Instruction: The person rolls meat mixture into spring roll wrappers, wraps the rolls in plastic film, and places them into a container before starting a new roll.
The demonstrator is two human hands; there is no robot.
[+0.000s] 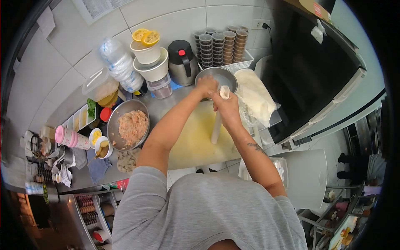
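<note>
Item 1: a black appliance [316, 71] stands at the right end of the steel counter [166, 100].

Item 2: a yellow cutting board [196, 141] lies on the counter directly in front of the person.

Item 3: a clear bag of white dough [254, 98] rests at the board's far right corner, against the appliance.

Item 4: a large steel bowl [111, 116] of pink minced filling sits left of the board.

Item 5: a small steel bowl [227, 77] sits at the board's far edge, between a black-topped jug [183, 62] and the bag.

Item 6: a white rolling pin [216, 129] is on the board, below the right hand.

Item 7: the left hand [207, 86] is at the small bowl's near rim, fingers curled. Whether it grips anything cannot be told.

Item 8: the right hand [228, 107] is closed round a dough piece [224, 91], small and white. The piece sits at the fingertips, just over the small bowl's near rim and just beside the left hand.
</note>
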